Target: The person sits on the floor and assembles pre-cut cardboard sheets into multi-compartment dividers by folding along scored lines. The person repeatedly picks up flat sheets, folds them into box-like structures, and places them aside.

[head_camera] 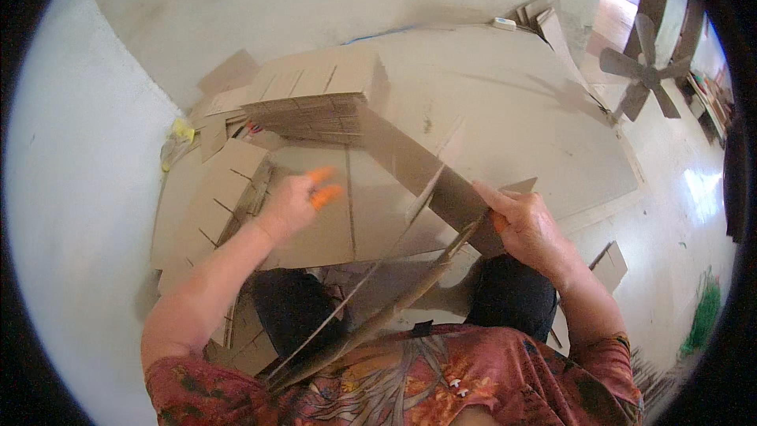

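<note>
My right hand (523,222), with an orange covering on a finger, grips the right end of a long cardboard strip (414,160). Other cardboard strips (432,284) cross it and slant down towards my shirt. My left hand (295,204), slightly blurred, hovers over the table with orange finger covers on and its fingers apart, nothing held. Beyond it stands a tall stack of slotted cardboard sheets (307,80). To its left lies another pile of slotted cardboard sheets (219,207). How the strips join is partly hidden.
A cardboard-covered table (532,130) spreads before me. At its far edge are a small white object (504,23) and cardboard pieces (547,21). A yellow and clear plastic bag (177,139) lies at the left edge. A fan (647,74) stands at the right, a green broom-like thing (704,310) below it.
</note>
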